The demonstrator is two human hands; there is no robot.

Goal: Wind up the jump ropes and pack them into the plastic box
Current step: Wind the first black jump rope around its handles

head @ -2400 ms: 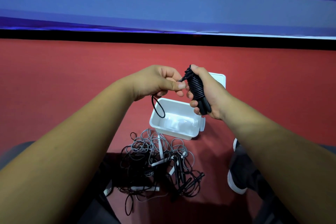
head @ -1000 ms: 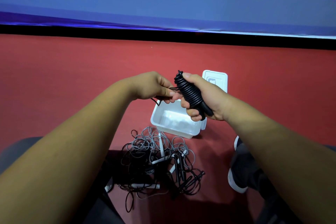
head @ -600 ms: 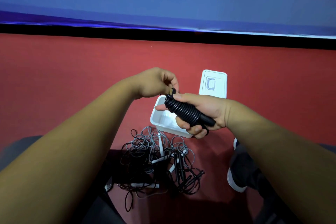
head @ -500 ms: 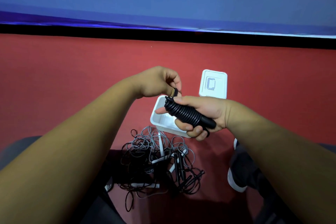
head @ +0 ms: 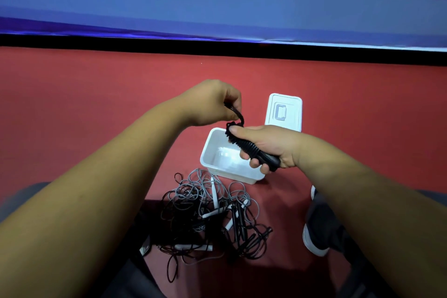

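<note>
Right hand (head: pixel 267 146) grips wound black jump rope (head: pixel 251 150) over open white plastic box (head: pixel 219 152) on red floor (head: pixel 96 94). Left hand (head: pixel 212 104) pinches the rope's loose end (head: pixel 238 117) just above the coil. Box lid (head: pixel 284 111) lies behind the box. Tangled rope pile (head: pixel 210 213) sits in front, shoe (head: pixel 316 230) to its right.

You have a red floor (head: pixel 96 104) spread across the middle of your view. At twelve o'clock a blue banner (head: pixel 217 12) with pale lettering runs the full width, and a black strip (head: pixel 217 47) lies along its lower edge, meeting the floor. At four o'clock a dark shoe (head: pixel 319 230) with a white sole rests on the floor.
</note>
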